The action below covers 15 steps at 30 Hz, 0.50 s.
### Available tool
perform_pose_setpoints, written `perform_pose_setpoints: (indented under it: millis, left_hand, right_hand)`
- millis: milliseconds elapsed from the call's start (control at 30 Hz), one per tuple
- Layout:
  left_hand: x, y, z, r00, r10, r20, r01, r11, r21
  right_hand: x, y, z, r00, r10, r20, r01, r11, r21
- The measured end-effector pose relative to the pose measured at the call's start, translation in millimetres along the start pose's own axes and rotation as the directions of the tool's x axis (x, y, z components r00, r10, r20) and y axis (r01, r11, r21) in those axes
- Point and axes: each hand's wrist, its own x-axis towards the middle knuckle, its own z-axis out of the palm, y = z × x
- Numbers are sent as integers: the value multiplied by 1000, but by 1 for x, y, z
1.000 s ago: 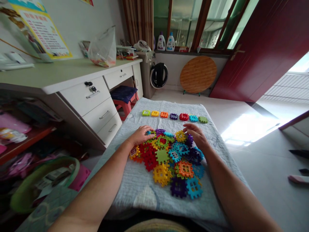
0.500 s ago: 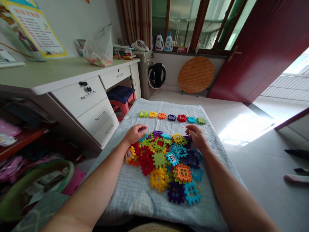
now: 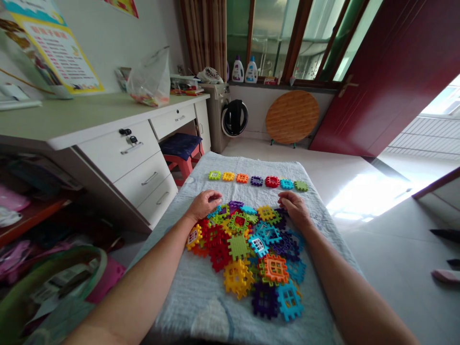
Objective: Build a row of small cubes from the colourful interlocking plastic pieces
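Note:
A heap of toothed plastic building blocks (image 3: 238, 247) in red, yellow, green, blue, purple and orange lies on the cloth-covered table (image 3: 194, 302). Beyond it runs a row of single blocks: lime (image 3: 214, 175), yellow (image 3: 228, 176), orange (image 3: 242, 178), dark purple (image 3: 256, 181), red (image 3: 272, 181), light blue (image 3: 286, 184) and green (image 3: 301, 186). My left hand (image 3: 204, 205) rests by the heap's far left edge, fingers loosely curled in, nothing seen in them. At the far right edge, my right hand (image 3: 293, 207) is curled too, with no block visible in it.
To the left stands a white desk (image 3: 122, 108) with drawers and a plastic bag (image 3: 151, 81). A red stool (image 3: 183, 148) is tucked beside it. Further back are a washing machine (image 3: 219, 115) and a round wooden tabletop (image 3: 293, 116). A basket (image 3: 97, 273) sits low at left.
The whole scene sits slightly lower in view as the camera tilts up a little. Both hands stay beside the heap, and the blocks keep their places.

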Motion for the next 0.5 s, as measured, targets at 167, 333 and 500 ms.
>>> perform_pose_setpoints:
  millis: [167,333,500]
  left_hand:
    - [4,-2,1,1000,-6,-6,6,1000,-24]
    - [10,-4,3,1000,-5,-23,4,1000,-25]
    - [13,-4,3,1000,-6,-27,6,1000,-9]
  right_hand:
    - [7,3,0,1000,-13,11,13,1000,-14]
    - [12,5,-1,1000,-15,19,15,1000,-23]
    - [11,6,0,1000,-24,21,24,1000,-18]
